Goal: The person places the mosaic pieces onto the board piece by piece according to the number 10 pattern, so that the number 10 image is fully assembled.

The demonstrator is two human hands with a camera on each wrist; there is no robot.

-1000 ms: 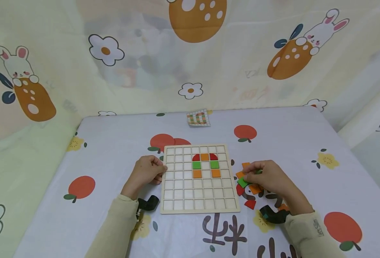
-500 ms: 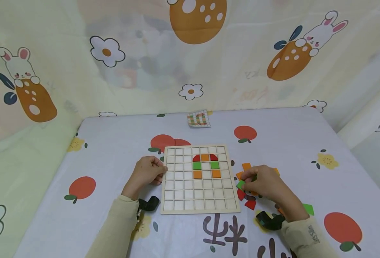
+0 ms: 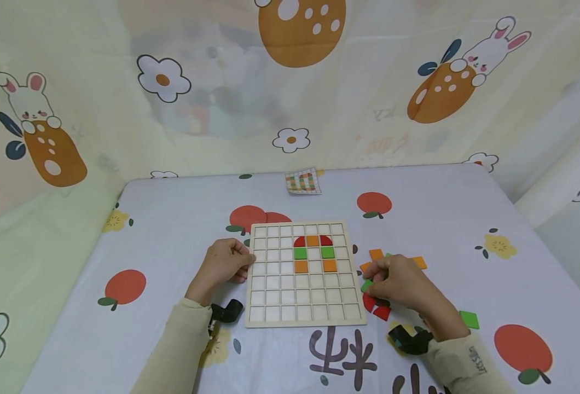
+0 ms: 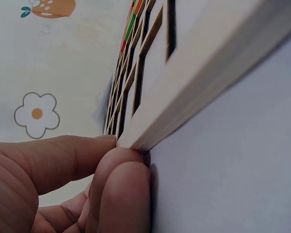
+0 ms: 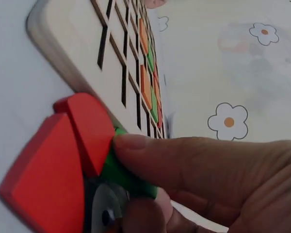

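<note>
Green tile (image 3: 366,285), just beside the right edge of the board (image 3: 306,323), is pinched by the right hand (image 3: 400,282); left hand (image 3: 223,261) grips the opposite edge. Judged step: pick-up; next move calls for lifting it level over the board.

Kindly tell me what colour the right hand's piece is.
The piece is green, clearest in the right wrist view.
</note>
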